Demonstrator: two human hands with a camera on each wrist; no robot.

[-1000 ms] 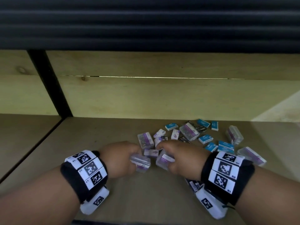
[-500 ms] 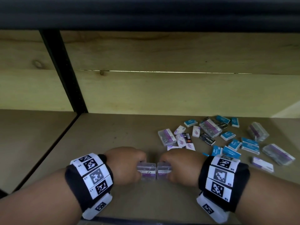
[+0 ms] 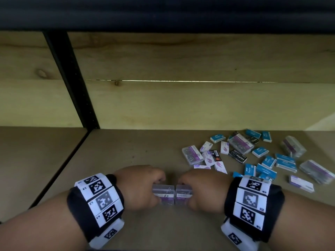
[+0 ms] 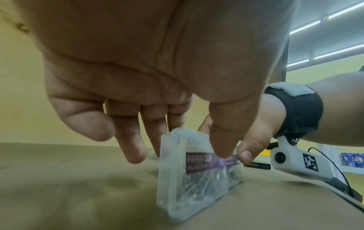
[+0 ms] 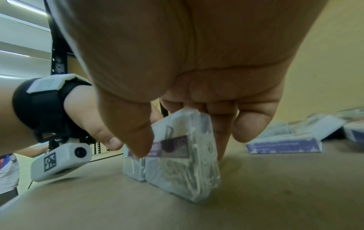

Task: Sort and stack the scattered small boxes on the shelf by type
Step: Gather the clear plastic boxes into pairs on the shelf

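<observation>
While the left hand [image 3: 143, 185] and right hand [image 3: 203, 187] each pinch a clear clip box [image 3: 164, 195] standing side by side on the shelf [image 3: 126, 151], a quick let-go might tip them

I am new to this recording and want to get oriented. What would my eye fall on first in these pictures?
First, the two hands at the front of the wooden shelf: the left hand and the right hand each hold a clear plastic paper-clip box with a purple label, the left box and the right box standing side by side. Behind them to the right lies a scattered heap of small blue, black, white and clear boxes.
</observation>
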